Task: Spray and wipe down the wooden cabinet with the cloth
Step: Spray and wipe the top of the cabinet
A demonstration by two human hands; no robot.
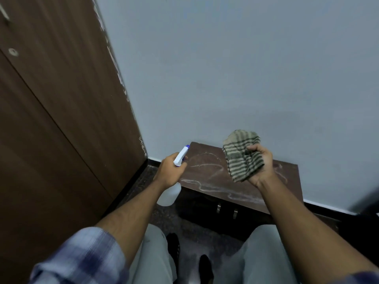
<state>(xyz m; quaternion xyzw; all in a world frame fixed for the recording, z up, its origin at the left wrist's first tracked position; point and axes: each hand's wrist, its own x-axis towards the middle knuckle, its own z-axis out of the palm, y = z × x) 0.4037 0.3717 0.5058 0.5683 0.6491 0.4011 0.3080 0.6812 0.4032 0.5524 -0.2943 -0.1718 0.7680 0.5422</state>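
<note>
A low dark wooden cabinet (213, 177) stands against the wall, its top marked with pale wet streaks and two metal handles on its front. My left hand (169, 171) grips a white spray bottle (181, 154) with a blue nozzle, held over the cabinet's left end; the bottle's body hangs below the hand. My right hand (261, 167) holds a bunched green-striped cloth (241, 156) above the cabinet's top, palm turned up.
A tall brown wooden door (51, 119) fills the left side. A pale blue wall (246, 68) rises behind the cabinet, with dark skirting at its foot. My legs and dark shoes stand on the speckled floor (184, 226) right in front.
</note>
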